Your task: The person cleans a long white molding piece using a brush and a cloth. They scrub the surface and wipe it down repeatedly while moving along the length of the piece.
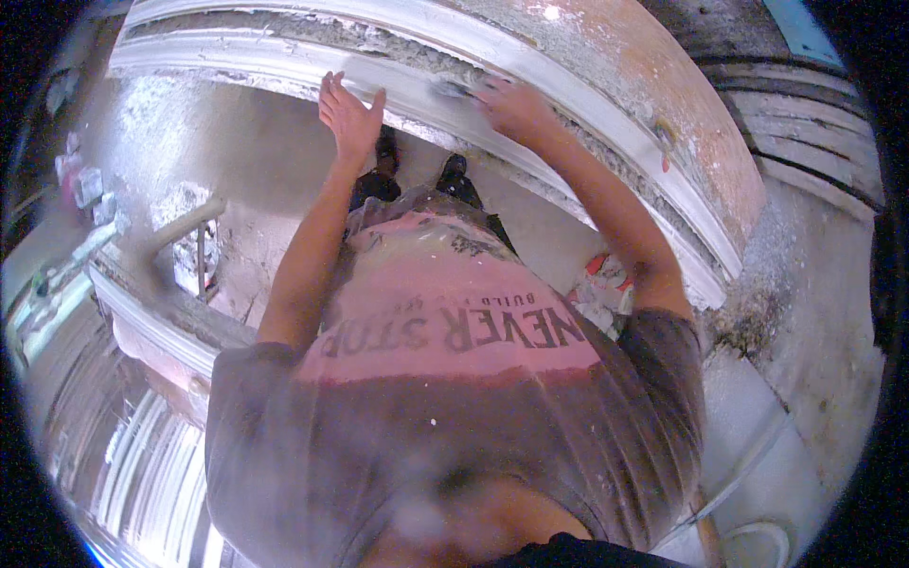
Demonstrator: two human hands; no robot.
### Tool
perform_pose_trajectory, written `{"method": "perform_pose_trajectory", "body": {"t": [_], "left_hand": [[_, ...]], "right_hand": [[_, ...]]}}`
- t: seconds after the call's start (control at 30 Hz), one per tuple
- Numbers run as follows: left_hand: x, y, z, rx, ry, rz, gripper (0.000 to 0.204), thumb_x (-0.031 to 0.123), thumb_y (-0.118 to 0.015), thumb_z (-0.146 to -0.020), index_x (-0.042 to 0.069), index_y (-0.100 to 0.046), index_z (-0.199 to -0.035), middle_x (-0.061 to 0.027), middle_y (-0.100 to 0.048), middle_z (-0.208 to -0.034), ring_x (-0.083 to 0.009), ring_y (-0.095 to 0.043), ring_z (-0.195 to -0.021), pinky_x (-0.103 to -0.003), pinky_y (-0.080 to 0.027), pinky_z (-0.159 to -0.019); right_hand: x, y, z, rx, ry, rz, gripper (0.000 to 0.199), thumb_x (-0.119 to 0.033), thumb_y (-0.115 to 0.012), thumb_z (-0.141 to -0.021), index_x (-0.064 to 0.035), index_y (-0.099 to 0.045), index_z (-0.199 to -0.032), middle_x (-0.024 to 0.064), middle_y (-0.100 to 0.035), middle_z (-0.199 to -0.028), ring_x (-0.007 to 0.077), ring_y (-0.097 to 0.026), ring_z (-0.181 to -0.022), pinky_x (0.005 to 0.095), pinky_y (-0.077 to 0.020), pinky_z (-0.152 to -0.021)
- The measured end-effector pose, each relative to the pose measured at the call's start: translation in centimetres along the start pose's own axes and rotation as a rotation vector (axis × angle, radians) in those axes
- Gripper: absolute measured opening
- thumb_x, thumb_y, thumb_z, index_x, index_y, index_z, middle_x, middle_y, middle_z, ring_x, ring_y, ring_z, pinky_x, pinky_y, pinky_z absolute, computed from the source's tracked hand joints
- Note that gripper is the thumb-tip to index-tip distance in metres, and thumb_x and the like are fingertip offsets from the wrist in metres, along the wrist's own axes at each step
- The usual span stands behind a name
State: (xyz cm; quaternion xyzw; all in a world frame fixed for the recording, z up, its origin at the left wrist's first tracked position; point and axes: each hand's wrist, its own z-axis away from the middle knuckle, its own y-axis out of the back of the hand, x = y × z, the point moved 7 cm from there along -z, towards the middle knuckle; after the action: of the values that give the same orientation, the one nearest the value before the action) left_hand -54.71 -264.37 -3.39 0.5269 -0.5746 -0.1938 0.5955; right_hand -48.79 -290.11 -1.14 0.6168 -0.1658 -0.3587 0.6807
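A long white moulding [284, 55] with raised ridges and a rough grey channel runs across the far side of the work in front of me. My left hand [351, 115] is open at its near edge, fingers spread and pointing away, with nothing in it. Further right, my right hand [516, 112] is closed over the moulding. From its fingers a small grey flat-bladed tool [450, 89] points left, low against the white surface. The tool is blurred and its handle is hidden in the hand, so its exact kind cannot be told.
Behind the moulding lies a stained pinkish board [625, 57]. Grey wooden planks [805, 104] are stacked at the far right. A crumpled red and white bag [606, 275] lies on the floor to my right. Another white moulding [156, 317] stands at the left, near long white strips [156, 473].
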Motion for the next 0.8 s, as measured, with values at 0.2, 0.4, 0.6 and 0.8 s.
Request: {"method": "perform_pose_trajectory", "body": {"t": [0.2,0.4,0.6,0.8], "left_hand": [[-6.5,2.6,-4.7,0.101,0.233,-0.035,0.079,0.036,-0.076,-0.077,0.003,-0.037,-0.137,-0.0224,-0.036,-0.138,-0.0408,-0.032,-0.130,-0.054,-0.025,-0.108],[-10.7,3.8,-9.3,0.119,0.350,-0.073,0.073,0.041,-0.075,-0.078,0.005,-0.045,-0.134,-0.0213,-0.038,-0.136,-0.0415,-0.034,-0.127,-0.055,-0.027,-0.106],[-12.1,2.8,-11.8,0.047,0.338,-0.197,0.073,0.052,-0.077,-0.073,0.016,-0.053,-0.132,-0.0171,-0.040,-0.139,-0.0401,-0.036,-0.128,-0.056,-0.028,-0.107],[-11.9,2.7,-11.5,0.068,0.262,-0.158,0.051,0.050,-0.077,-0.074,0.025,-0.064,-0.116,-0.0109,-0.046,-0.132,-0.0389,-0.040,-0.123,-0.056,-0.031,-0.103]], "right_hand": [[-0.2,1.6,-0.8,0.022,0.088,-0.019,0.022,-0.028,-0.053,-0.094,-0.0126,-0.062,-0.107,0.0142,-0.062,-0.109,0.0367,-0.067,-0.077,0.0494,-0.0552,-0.063],[-2.5,-0.2,-5.7,0.151,0.092,0.047,0.017,-0.026,-0.056,-0.092,-0.0111,-0.061,-0.097,0.0131,-0.062,-0.101,0.0346,-0.066,-0.073,0.0497,-0.0548,-0.060],[-2.3,0.9,-4.8,0.003,0.051,0.028,0.017,-0.025,-0.057,-0.091,-0.0099,-0.061,-0.097,0.0130,-0.062,-0.099,0.0340,-0.066,-0.073,0.0487,-0.0543,-0.058],[-3.6,1.0,-8.2,0.105,0.066,0.000,0.016,-0.023,-0.058,-0.090,-0.0113,-0.064,-0.101,0.0121,-0.061,-0.102,0.0346,-0.066,-0.074,0.0488,-0.0542,-0.059]]}}
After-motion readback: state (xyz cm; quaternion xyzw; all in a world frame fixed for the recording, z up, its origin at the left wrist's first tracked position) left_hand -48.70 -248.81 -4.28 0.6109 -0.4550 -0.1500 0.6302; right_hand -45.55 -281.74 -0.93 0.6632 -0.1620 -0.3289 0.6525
